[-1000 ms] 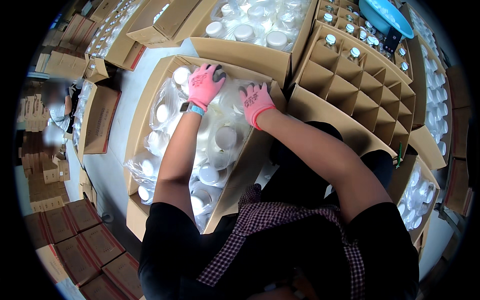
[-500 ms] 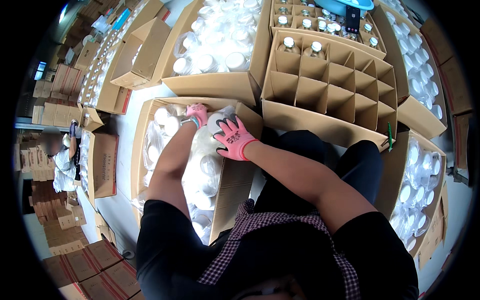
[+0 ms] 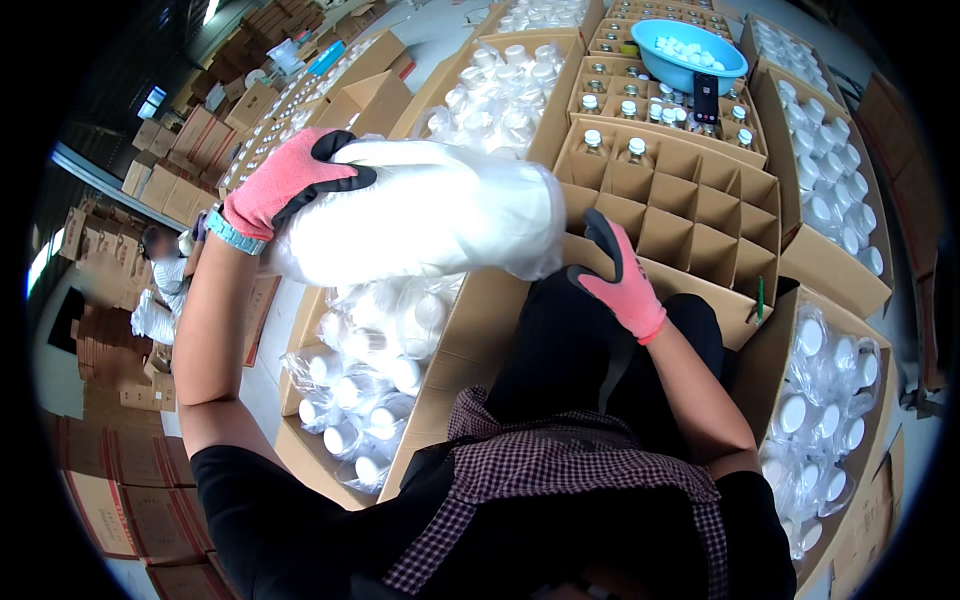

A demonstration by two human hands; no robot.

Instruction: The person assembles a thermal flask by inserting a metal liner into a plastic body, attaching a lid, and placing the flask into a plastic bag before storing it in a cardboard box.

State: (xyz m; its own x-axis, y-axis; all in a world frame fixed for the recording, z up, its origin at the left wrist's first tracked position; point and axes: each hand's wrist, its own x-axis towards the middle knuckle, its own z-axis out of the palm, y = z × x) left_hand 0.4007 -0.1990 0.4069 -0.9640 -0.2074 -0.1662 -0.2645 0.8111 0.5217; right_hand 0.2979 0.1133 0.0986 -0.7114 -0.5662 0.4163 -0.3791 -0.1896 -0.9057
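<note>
My left hand, in a pink glove with black fingertips, grips the left end of a long white cylindrical bundle wrapped in clear plastic. The bundle is held level, raised above an open carton of white-capped bottles in clear plastic bags. What exactly is inside the wrap I cannot make out. Right of the bundle's far end, my right hand, gloved the same way, has thumb and fingers spread and nothing between them. It hovers near the front of a divided carton.
Two clear bottles stand in the divided carton's back row. Behind are cartons of capped bottles, a blue basin of white caps and a dark phone. Bagged bottles fill a carton at right. A co-worker is at far left.
Both hands have come up out of the near carton. My left hand has lifted the wrapped bundle clear of it; my right hand has moved right, fingers spread. My view has shifted.
</note>
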